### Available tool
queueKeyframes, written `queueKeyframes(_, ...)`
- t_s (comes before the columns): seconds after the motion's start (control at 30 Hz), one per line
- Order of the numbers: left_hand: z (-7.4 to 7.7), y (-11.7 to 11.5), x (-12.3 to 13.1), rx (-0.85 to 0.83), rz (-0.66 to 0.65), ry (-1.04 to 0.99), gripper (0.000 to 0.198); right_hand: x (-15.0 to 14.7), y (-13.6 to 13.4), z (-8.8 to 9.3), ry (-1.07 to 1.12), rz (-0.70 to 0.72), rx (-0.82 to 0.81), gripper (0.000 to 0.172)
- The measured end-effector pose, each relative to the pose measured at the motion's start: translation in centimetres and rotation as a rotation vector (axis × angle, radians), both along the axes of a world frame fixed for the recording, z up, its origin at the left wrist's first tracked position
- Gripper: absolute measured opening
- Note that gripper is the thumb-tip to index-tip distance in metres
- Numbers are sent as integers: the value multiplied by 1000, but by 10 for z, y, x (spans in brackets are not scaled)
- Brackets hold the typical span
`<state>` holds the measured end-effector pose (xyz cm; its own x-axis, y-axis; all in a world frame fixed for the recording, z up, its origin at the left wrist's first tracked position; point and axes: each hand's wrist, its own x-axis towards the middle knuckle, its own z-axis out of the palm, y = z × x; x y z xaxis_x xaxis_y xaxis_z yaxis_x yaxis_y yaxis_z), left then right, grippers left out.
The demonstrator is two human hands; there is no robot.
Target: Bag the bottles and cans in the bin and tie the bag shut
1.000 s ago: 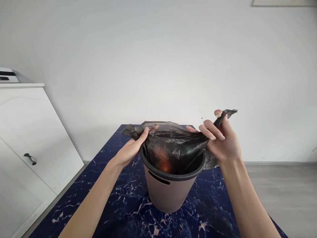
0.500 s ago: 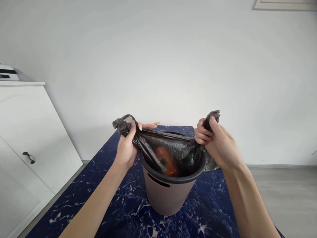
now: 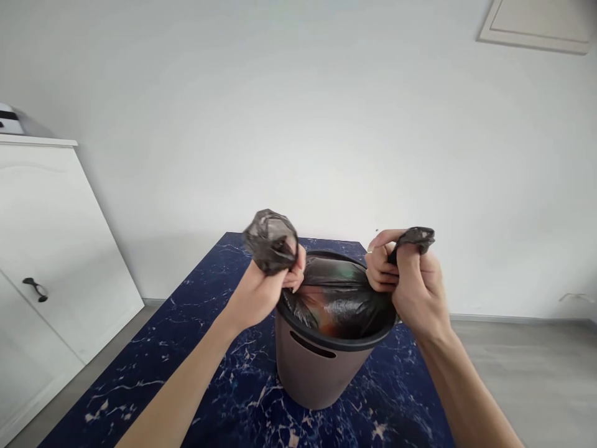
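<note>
A thin black garbage bag (image 3: pixel 347 305) lines a brown trash can (image 3: pixel 308 379) with a dark rim. Something reddish-orange and something green show dimly through the plastic; their kind cannot be made out. My left hand (image 3: pixel 261 289) grips a bunched end of the bag above the can's left side, and the crumpled plastic puffs up over the thumb. On the right, my right hand (image 3: pixel 413 280) is closed around the other end, a short tuft sticking out past the thumb. Between my hands the plastic is drawn across the can's opening.
The can stands on a table with a blue marble-patterned top (image 3: pixel 186 330). A white cabinet (image 3: pixel 51 236) with a black handle is on the left, a white device (image 3: pixel 9 121) on top of it. Behind is a pale wall (image 3: pixel 298 124); grey floor (image 3: pixel 522 373) shows at right.
My left hand has moved right, closer to my right hand, and its fingers have curled round the bag. The stretched plastic now sits lower in the can. The view has shifted slightly.
</note>
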<state>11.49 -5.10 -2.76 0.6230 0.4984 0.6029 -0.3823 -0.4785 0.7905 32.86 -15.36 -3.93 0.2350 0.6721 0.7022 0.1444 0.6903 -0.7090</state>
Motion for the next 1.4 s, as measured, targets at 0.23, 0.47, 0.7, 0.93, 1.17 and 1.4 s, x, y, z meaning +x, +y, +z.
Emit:
queueKeyframes(0.23,1,-5,-14,468,290,362,22,-18,1,29,-702,-205,-255,25)
queueKeyframes(0.47,-2,-7,-13,288,212,265,23,-35,19,43,-95,290,-620,41)
queueKeyframes(0.7,5,-15,-20,199,46,333,35,-38,22,42,-240,88,-530,42)
queueKeyframes(0.93,0,-11,-24,372,196,463,22,-36,1,52,-323,87,-522,46)
queueKeyframes(1.17,1,-13,-24,421,195,388,24,0,-15,45,-247,155,-478,55)
queueKeyframes(1.4,15,-21,-25,412,202,678,19,75,-33,15,-685,277,-551,98)
